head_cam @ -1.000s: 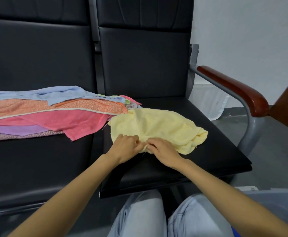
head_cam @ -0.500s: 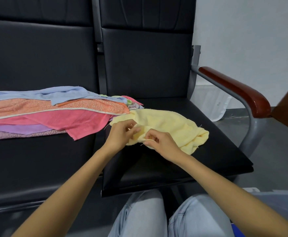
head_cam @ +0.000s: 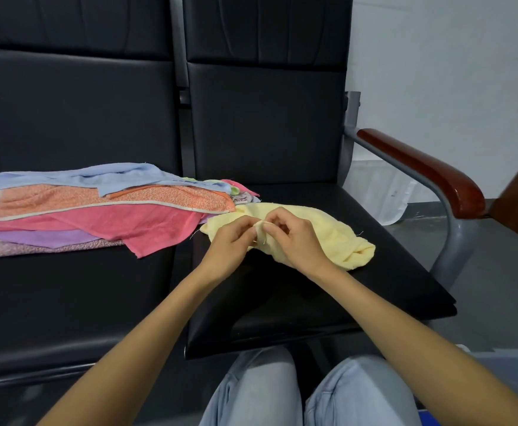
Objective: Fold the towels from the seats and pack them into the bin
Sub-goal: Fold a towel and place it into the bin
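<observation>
A crumpled pale yellow towel [head_cam: 334,238] lies on the right black seat [head_cam: 374,290]. My left hand [head_cam: 230,241] and my right hand [head_cam: 294,238] meet over its near edge, each pinching the cloth between thumb and fingers, knuckles almost touching. On the left seat [head_cam: 67,302] sits a flat pile of towels [head_cam: 98,210]: light blue on top, then orange, pink, purple. A grey bin [head_cam: 510,373] shows only its rim at the lower right, behind my right forearm.
A chair armrest [head_cam: 420,170] of red-brown wood on a grey metal frame stands to the right of the yellow towel. A white bag [head_cam: 380,198] lies on the floor behind it. My knees in light jeans [head_cam: 251,392] are below the seat's front edge.
Both hands have moved away from me along the yellow towel, lifting its near edge up and over the cloth. The towel pile has not moved.
</observation>
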{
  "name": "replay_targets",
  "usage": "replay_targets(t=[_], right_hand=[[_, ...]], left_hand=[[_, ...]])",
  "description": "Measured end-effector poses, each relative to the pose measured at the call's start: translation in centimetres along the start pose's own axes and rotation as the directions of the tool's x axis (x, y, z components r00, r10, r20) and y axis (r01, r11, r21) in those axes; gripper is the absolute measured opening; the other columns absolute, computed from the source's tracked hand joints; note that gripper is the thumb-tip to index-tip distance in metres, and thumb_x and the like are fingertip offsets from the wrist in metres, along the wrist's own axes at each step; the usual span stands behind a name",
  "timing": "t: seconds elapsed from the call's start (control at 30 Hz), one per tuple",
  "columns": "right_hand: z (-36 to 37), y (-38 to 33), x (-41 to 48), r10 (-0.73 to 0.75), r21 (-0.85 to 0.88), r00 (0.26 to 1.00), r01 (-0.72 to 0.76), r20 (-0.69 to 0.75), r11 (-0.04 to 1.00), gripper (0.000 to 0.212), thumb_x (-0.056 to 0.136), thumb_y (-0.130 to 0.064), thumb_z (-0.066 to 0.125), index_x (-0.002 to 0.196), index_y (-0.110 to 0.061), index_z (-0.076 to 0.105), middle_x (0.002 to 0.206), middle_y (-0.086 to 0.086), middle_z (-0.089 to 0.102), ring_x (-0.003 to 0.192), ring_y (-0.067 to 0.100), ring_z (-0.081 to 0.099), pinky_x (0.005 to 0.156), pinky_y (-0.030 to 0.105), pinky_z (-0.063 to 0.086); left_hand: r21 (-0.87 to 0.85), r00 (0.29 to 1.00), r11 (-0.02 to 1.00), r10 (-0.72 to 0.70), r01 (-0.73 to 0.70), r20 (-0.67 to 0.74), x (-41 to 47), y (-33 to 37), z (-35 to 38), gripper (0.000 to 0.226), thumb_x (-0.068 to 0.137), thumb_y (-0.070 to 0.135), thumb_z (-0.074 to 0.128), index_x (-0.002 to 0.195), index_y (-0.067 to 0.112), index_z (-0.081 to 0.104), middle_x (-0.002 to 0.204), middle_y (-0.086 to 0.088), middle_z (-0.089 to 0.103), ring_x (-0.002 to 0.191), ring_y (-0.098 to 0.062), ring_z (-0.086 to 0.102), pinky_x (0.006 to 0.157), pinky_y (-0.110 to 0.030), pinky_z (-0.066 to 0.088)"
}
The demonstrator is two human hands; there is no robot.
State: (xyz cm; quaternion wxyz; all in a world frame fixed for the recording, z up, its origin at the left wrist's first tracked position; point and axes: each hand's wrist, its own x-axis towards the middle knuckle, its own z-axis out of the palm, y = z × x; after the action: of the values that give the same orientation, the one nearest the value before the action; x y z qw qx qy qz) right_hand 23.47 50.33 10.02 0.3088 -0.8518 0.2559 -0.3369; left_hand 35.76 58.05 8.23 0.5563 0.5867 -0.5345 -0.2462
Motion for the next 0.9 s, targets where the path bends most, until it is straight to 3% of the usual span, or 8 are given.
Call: replay_targets(t=[0.27,0.37,0.43,0.53,0.63,0.7,0.8,0.9], right_hand=[[-1.2,-0.7,0.3,0.048,0.025,0.998,-0.049,0.046,0.998,0.008,0.091,-0.011,0.056,0.097,-0.012,0.05,0.081,0.012,0.065,0.078,0.025,0.062,0.073,0.036,0.049],[-2.3,0.2,0.7,0.164,0.001,0.966,-0.167,0.201,0.986,0.015,0.089,-0.008,0.054,0.1,-0.013,0.046,0.083,0.016,0.062,0.077,0.027,0.057,0.072,0.04,0.047],[-3.4,1.2,1.2,0.272,-0.13,0.896,-0.241,0.351,0.962,0.02,0.087,-0.011,0.054,0.105,-0.002,0.054,0.097,0.017,0.061,0.092,0.033,0.059,0.08,0.044,0.047],[-5.7,3.1,1.5,0.499,-0.332,0.706,-0.375,0.502,0.866,0.028,0.089,-0.014,0.052,0.114,-0.002,0.055,0.117,0.015,0.057,0.106,0.029,0.056,0.09,0.037,0.043],[-8.0,4.8,1.5,0.654,-0.558,0.537,-0.359,0.533,0.749,0.032,0.088,-0.011,0.052,0.118,-0.006,0.044,0.108,0.015,0.056,0.077,0.016,0.058,0.077,0.028,0.048],[-9.0,5.4,1.6,0.691,-0.644,0.507,-0.303,0.516,0.703,0.005,0.087,-0.008,0.051,0.088,-0.009,0.046,0.077,0.009,0.053,0.056,0.011,0.049,0.056,0.021,0.044],[-10.2,5.7,2.3,0.703,-0.764,0.557,-0.178,0.442,0.621,0.017,0.088,-0.01,0.046,0.073,-0.015,0.04,0.071,0.003,0.047,0.058,0.011,0.045,0.053,0.02,0.037],[-11.4,5.6,2.5,0.571,-0.876,0.763,-0.012,0.303,0.482,0.015,0.09,-0.024,0.049,0.079,-0.014,0.052,0.082,0.0,0.053,0.069,0.013,0.049,0.056,0.02,0.036]], left_hand=[[0.156,0.985,0.986,0.08,-0.056,-0.152,0.8,1.1,-0.3,0.012,0.088,0.008,0.06,0.087,0.02,0.064,0.084,0.007,0.067,0.085,-0.007,0.066,0.074,-0.021,0.054],[0.224,0.951,0.971,0.15,-0.089,-0.271,2.3,2.5,-1.4,0.022,0.085,0.0,0.058,0.081,0.022,0.06,0.076,0.012,0.063,0.074,0.0,0.061,0.065,-0.012,0.049],[0.243,0.921,0.965,0.177,-0.094,-0.347,3.6,3.6,-2.5,0.018,0.085,0.0,0.055,0.082,0.018,0.058,0.074,0.005,0.063,0.069,-0.006,0.059,0.063,-0.019,0.048],[0.252,0.888,0.963,0.195,-0.093,-0.417,5.1,4.9,-4.3,0.013,0.087,0.003,0.05,0.085,0.014,0.056,0.074,-0.003,0.062,0.073,-0.021,0.059,0.071,-0.039,0.051],[0.252,0.865,0.963,0.205,-0.094,-0.457,6.0,6.0,-6.2,0.014,0.089,0.001,0.044,0.088,0.01,0.054,0.072,-0.001,0.059,0.07,-0.021,0.06,0.072,-0.04,0.053],[0.259,0.85,0.962,0.203,-0.082,-0.485,6.4,6.3,-7.3,0.017,0.089,0.0,0.041,0.089,0.009,0.055,0.08,-0.007,0.061,0.074,-0.029,0.063,0.073,-0.044,0.057],[0.27,0.856,0.961,0.184,-0.054,-0.483,6.9,6.5,-8.0,0.019,0.09,0.0,0.039,0.092,0.008,0.056,0.084,-0.01,0.059,0.076,-0.029,0.061,0.071,-0.044,0.057],[0.236,0.849,0.97,0.169,-0.054,-0.501,7.0,7.0,-7.9,0.02,0.091,0.0,0.037,0.095,0.007,0.055,0.085,-0.007,0.057,0.081,-0.025,0.059,0.071,-0.039,0.057]])
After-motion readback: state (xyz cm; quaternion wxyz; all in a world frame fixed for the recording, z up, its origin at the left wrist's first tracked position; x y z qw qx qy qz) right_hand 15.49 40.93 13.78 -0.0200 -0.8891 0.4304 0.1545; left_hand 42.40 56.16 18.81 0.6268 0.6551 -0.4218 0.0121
